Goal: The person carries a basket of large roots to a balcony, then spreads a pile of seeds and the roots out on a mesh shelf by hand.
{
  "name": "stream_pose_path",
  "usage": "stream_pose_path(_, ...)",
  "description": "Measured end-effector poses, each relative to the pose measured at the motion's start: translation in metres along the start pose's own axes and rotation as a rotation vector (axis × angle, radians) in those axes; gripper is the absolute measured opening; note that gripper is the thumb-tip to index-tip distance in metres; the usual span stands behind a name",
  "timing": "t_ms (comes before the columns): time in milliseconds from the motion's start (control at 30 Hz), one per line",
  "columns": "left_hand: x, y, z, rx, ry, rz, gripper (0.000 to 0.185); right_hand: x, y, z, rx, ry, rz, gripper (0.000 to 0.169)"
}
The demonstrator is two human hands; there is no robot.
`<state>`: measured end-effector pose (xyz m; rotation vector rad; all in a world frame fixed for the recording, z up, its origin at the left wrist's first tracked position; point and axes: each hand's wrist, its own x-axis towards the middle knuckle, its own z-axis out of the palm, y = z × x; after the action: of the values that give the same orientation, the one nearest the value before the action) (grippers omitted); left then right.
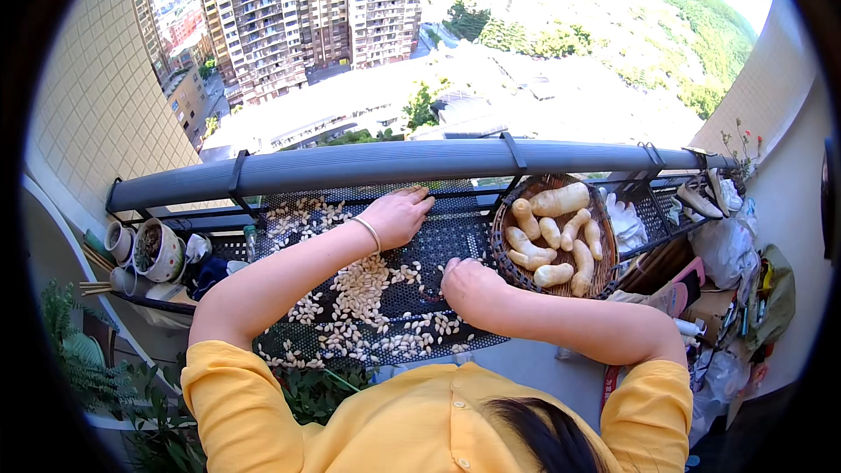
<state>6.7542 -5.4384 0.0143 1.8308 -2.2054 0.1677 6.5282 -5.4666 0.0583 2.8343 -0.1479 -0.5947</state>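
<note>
Many pale seeds, which look like pumpkin seeds, lie spread and heaped on a black perforated mesh hung inside a balcony railing. My left hand, with a bangle at the wrist, rests palm down over the far part of the mesh, close to the rail; its fingers point right and lie nearly together, and whatever is under the palm is hidden. Over the mesh's right side, my right hand is bent with curled fingers, near a few scattered seeds. Its fingertips are mostly hidden, so I cannot tell whether it pinches anything.
A round woven basket of pale, knobbly roots or gourds stands just right of the mesh. Beyond it are white gloves and shoes. Flower pots stand at the left. The thick grey handrail runs along the far side.
</note>
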Motion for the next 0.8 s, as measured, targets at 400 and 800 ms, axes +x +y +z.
stream_pose_path(400, -0.041, 0.022, -0.055, -0.197, -0.102, 0.020, 0.022, -0.019, -0.035, 0.017, -0.001, 0.156, 0.402, 0.056)
stream_pose_path(800, -0.034, 0.054, -0.017, -0.466, -0.233, 0.438, 0.042, -0.065, -0.001, 0.013, 0.939, 0.697, 0.113, 0.015)
